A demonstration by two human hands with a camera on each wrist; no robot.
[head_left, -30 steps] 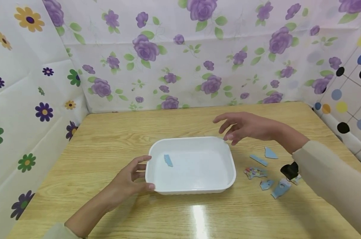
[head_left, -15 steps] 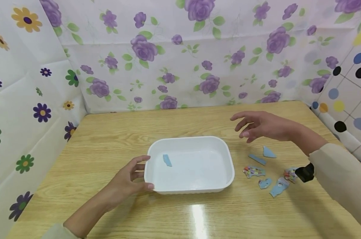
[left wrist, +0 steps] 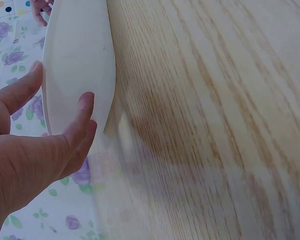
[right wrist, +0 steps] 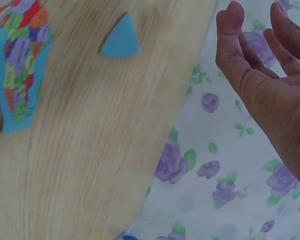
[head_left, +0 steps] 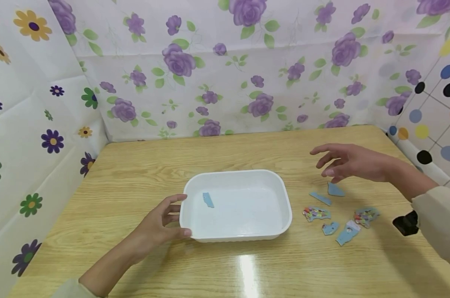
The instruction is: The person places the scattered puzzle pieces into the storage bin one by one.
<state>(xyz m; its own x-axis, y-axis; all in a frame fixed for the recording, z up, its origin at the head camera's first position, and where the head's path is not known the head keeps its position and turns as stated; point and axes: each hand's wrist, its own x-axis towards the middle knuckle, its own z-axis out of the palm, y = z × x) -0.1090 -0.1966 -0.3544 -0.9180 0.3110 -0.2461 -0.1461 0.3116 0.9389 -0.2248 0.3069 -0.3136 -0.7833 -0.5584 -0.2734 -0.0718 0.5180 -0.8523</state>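
Near the right hand point(head_left: 345, 162), half-curled and holding nothing, map-puzzle pieces point(head_left: 317, 213) dot the bench point(head_left: 135, 178); the left hand point(head_left: 159, 219), spread wide, grips the white tray point(head_left: 243, 215), one blue piece point(head_left: 208, 200) inside!

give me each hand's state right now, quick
Left hand: closed on the rim at one end of the white tray.
Right hand: open, fingers loosely bent, holding nothing, above the table.

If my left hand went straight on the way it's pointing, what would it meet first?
The white tray: your left hand points at its left end and appears to be touching it.
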